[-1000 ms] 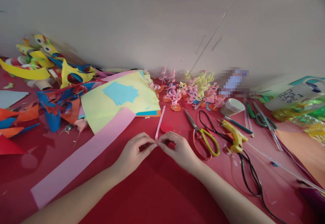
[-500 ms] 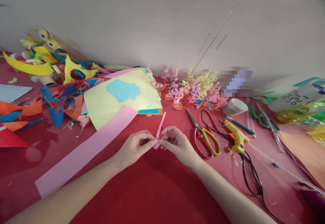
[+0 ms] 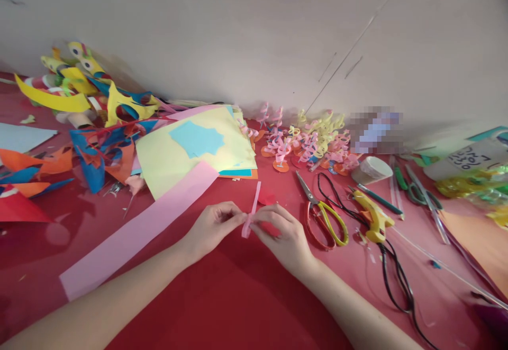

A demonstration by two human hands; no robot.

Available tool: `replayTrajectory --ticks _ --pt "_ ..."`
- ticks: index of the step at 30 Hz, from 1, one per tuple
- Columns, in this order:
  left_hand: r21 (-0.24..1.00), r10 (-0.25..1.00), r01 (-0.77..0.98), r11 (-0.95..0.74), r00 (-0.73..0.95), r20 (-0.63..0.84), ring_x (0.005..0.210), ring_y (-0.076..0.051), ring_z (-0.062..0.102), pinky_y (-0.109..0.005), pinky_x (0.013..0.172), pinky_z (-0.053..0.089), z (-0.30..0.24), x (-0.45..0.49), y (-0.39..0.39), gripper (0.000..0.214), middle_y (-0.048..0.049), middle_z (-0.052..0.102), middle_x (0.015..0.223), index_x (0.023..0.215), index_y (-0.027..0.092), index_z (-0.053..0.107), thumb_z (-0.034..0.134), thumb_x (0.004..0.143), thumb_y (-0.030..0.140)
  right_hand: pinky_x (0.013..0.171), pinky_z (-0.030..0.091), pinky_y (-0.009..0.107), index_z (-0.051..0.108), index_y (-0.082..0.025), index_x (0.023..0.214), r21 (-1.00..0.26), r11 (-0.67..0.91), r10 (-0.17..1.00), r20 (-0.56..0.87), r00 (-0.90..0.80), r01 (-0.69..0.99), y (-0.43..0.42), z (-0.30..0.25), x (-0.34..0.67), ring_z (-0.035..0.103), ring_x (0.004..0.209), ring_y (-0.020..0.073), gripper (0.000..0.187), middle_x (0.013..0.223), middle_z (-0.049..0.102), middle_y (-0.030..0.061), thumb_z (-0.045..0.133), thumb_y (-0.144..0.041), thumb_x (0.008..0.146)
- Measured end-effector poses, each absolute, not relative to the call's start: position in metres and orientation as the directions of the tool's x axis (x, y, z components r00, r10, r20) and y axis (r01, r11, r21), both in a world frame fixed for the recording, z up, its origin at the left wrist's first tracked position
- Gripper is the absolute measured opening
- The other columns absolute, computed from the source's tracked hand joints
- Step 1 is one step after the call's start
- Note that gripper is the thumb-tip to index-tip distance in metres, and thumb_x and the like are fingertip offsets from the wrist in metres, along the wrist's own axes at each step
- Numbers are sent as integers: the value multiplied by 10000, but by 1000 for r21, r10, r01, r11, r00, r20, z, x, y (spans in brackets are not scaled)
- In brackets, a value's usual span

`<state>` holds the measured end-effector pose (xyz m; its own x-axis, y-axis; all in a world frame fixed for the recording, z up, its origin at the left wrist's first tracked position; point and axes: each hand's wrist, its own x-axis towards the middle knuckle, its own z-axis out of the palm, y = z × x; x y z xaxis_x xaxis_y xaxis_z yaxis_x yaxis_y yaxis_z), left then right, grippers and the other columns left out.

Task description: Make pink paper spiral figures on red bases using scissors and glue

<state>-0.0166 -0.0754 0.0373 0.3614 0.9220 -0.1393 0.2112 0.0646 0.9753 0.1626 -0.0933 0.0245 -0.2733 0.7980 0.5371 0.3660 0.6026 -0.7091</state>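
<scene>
A narrow pink paper strip [image 3: 257,195] stands up between my two hands over the red table, its lower end bent into a small loop. My left hand [image 3: 216,224] is closed, thumb and forefinger pinching the strip from the left. From the right, my right hand [image 3: 283,236] pinches the same strip, its fingers bent over it. A red paper piece [image 3: 266,196] lies just behind the right fingers. Left of my hands lies a wide pink paper band [image 3: 146,229]. Scissors [image 3: 326,218] with red and yellow handles rest right of my right hand.
Yellow paper sheets [image 3: 159,165] carry a blue cut-out [image 3: 197,137]. Pink and yellow paper curls [image 3: 313,138] cluster by the wall. A yellow glue gun [image 3: 373,215] with a black cord, a white cup [image 3: 372,170] and green-handled scissors [image 3: 420,194] lie right; coloured scraps [image 3: 89,162] lie left.
The right fingers have shifted over the strip and now cover more of it, and its looped lower end hangs a little lower. The view has moved slightly to the left.
</scene>
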Motion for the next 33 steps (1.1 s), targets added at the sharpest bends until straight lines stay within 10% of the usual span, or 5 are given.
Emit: replayTrajectory --ticks 18,33 --pt "974 923 228 -14 377 -75 673 -138 518 -268 653 410 36 -17 -76 240 4 551 702 665 188 629 549 836 337 676 538 259 620 -206 849 -717 601 799 522 -299 354 -93 24 163 635 729 142 114 790 653 36 566 -108 825" --pt "952 916 280 -125 402 2 699 -142 537 -271 668 436 39 -14 -80 188 -12 556 733 713 188 642 521 841 254 626 472 247 591 -181 805 -996 -61 951 -40 -307 -61 -88 23 160 536 648 113 167 711 561 -6 651 -333 776"
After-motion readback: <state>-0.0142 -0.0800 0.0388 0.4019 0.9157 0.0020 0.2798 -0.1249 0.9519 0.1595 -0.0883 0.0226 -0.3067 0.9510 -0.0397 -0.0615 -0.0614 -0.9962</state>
